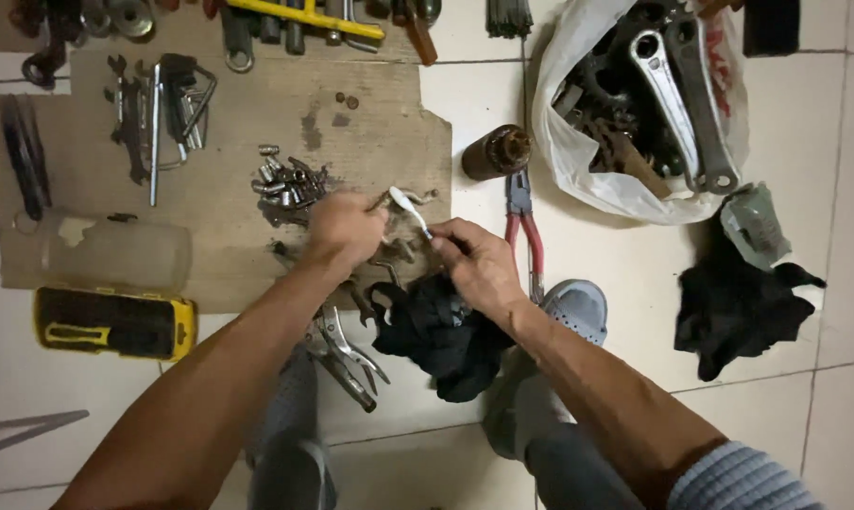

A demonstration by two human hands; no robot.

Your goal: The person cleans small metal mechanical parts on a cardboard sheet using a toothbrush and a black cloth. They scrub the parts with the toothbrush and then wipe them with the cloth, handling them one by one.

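squarely at centre: left hand point(345, 229) pinching a small metal part point(396, 249) steady, right hand point(477, 264) gripping a white toothbrush point(408, 210) angled toward 11 o'clock onto it. black rag point(441, 331) kept below at 6 (handy for wiping), bolts point(290, 181) at 10.

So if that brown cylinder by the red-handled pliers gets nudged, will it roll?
Probably not at once: the brown cylinder seems to stand on end on the tile floor. It looks like rusty metal, so likely heavy for its size. Tipped over, its round side would probably roll toward the pliers.
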